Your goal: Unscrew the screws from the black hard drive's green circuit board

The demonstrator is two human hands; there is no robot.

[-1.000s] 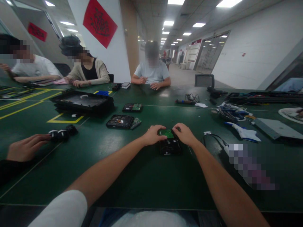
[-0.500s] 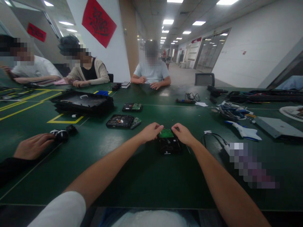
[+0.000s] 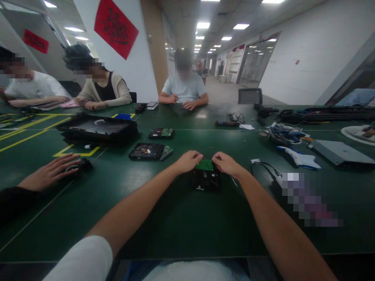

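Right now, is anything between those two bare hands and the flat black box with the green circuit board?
Nothing visible: the bare left hand is by the far left corner of the flat black box with the green circuit board, the bare right hand by its far right.

I've got left arm (image 3: 137,205) and right arm (image 3: 269,218) stretched forward, angling inward, white sleeve (image 3: 84,257) at the left elbow, left grip (image 3: 187,162) and right grip (image 3: 226,164) facing each other just apart, fingers (image 3: 219,157) curled inward, pinch contact unclear.
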